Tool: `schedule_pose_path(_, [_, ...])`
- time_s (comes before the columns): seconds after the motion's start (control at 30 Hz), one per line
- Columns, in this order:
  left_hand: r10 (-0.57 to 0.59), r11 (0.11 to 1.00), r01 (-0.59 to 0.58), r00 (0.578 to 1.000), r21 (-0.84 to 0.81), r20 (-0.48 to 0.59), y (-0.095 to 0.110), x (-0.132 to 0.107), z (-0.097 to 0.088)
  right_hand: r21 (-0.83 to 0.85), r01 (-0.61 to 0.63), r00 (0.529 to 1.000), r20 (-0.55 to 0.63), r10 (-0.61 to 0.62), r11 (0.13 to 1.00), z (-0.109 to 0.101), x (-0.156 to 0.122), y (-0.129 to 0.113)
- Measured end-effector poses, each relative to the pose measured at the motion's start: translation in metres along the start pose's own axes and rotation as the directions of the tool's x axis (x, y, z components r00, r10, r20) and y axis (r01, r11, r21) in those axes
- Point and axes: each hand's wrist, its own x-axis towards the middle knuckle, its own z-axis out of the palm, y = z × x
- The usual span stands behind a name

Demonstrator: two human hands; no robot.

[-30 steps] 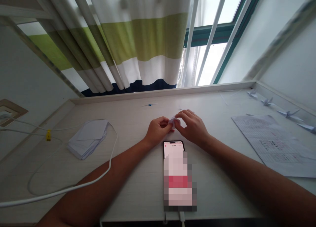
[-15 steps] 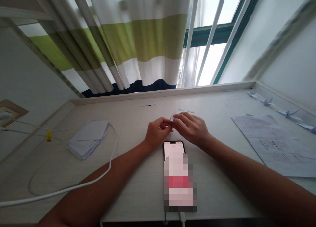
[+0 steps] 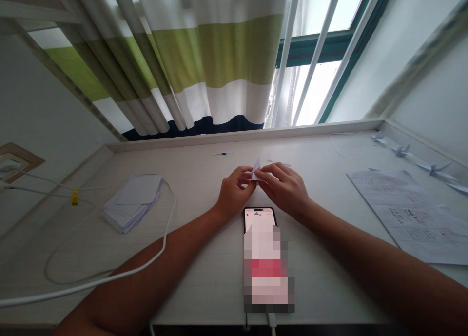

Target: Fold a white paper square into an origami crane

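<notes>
Between my two hands is a small piece of folded white paper, its pointed tip sticking up. My left hand pinches its left side between thumb and fingers. From the right, my right hand grips the same paper with its fingertips, which hide part of the folds. Just below the hands a phone lies face up on the white desk, its lit screen mostly blurred out and a cable plugged into its lower end.
A stack of white paper lies at left beside a white cable with a yellow tag. At right are a written sheet and several folded paper cranes. A thin blue-and-white item rests behind my hands.
The folded paper now shows more of itself, with a point standing up above my fingers. My right fingers have shifted slightly on it. The whole view has moved a little.
</notes>
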Motion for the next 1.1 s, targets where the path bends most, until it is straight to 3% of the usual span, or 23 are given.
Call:
schedule_pose_path(0.3, [0.077, 0.997, -0.077, 0.997, 0.016, 0.019, 0.0015, -0.0038, 0.001, 0.004, 0.023, 0.999, -0.045, -0.023, 1.0, 0.0012, 0.0016, -0.0006])
schedule_pose_path(0.47, [0.118, 0.992, -0.118, 0.993, 0.045, -0.004, 0.0013, -0.004, 0.001, 0.089, -0.094, 0.991, -0.085, 0.102, 0.992, 0.0028, 0.0034, -0.0036])
schedule_pose_path(0.7, [0.12, 0.992, -0.121, 0.991, 0.02, 0.051, 0.0045, -0.0053, -0.0041, 0.221, -0.282, 0.954, -0.042, 0.298, 0.933, 0.0009, 0.0024, -0.0066])
schedule_pose_path(0.8, [0.091, 0.995, -0.09, 0.995, -0.04, 0.042, 0.0026, -0.0043, -0.0045, 0.358, -0.405, 0.901, -0.001, 0.434, 0.841, 0.0016, 0.0025, -0.0075])
schedule_pose_path(0.93, [0.033, 0.99, -0.028, 0.999, -0.138, 0.039, 0.0025, -0.0026, -0.0031, 0.594, -0.551, 0.787, 0.134, 0.603, 0.587, 0.003, 0.0044, -0.0052])
schedule_pose_path(1.1, [-0.008, 0.988, 0.02, 0.997, -0.153, 0.078, 0.0053, -0.0019, -0.0035, 0.723, -0.595, 0.727, 0.298, 0.619, 0.351, 0.003, 0.0072, -0.0025])
